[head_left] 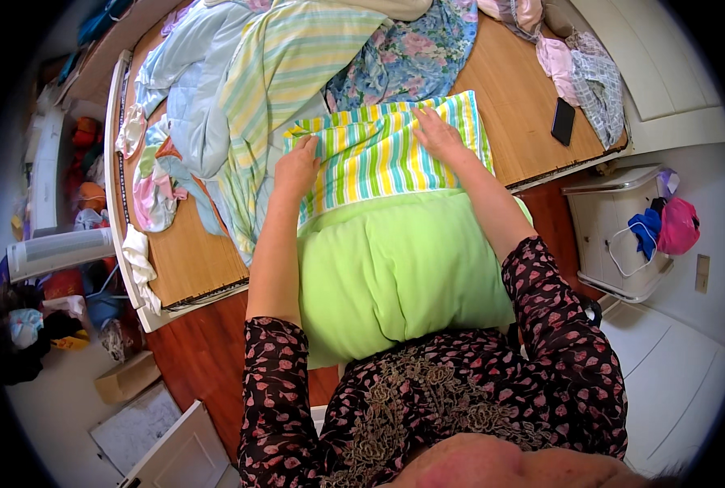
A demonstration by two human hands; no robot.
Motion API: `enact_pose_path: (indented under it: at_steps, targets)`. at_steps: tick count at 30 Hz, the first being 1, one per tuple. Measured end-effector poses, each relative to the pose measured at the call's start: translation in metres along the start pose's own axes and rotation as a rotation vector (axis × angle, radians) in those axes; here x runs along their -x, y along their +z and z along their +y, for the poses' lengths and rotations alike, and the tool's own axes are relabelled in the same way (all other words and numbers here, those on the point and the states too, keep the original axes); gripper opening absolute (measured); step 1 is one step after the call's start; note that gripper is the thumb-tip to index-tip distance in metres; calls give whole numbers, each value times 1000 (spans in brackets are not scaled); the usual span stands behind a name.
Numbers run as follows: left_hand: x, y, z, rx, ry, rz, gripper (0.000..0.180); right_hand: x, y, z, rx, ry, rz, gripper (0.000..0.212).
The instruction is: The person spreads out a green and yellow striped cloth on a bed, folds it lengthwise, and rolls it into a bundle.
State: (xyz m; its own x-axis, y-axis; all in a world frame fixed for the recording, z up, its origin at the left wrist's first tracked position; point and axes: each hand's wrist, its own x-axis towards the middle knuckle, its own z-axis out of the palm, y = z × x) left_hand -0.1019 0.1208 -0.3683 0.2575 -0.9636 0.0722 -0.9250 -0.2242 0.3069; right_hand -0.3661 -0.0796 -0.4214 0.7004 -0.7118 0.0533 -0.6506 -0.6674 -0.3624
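Observation:
A plump light-green pillow [403, 264] lies against my front and reaches onto the near edge of the bed board. Over its far end spreads a pillowcase [371, 167] striped in green, yellow, blue and white. At the pillowcase's left edge, my left hand [297, 169] has its fingers closed on the fabric, their tips partly hidden. My right hand [441, 138] rests on the right part of the stripes, its fingers stretched out. Whether the pillow's far end is inside the pillowcase or under it, I cannot tell.
A pale striped quilt [273, 73] and blue floral cloth [419, 61] are heaped beyond. A black phone [563, 122] lies on the board [509, 114] near crumpled clothes [597, 89]. A white cabinet [615, 220] stands right; clutter fills the left side.

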Motion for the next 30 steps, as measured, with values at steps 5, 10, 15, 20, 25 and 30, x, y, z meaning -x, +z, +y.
enact_pose_path:
  at_steps: [5,10,15,20,25,30]
  targets:
    - [-15,12,-20,-136,-213,-197,20,-17,-11,17,32,183,-225,34]
    - [-36,29,-17,-135,-259,173,18,-24,-2,55,7,272,241,17]
    - [-36,38,-24,-225,-227,441,43,-30,-7,40,366,189,132,40]
    - [-28,38,-25,-4,-306,301,60,-44,5,70,75,-35,-69,89]
    - [-15,50,-37,165,-301,263,36,-59,-25,67,137,60,-420,95]
    - [-2,48,-31,529,-387,458,20,-54,-62,31,241,132,-672,59]
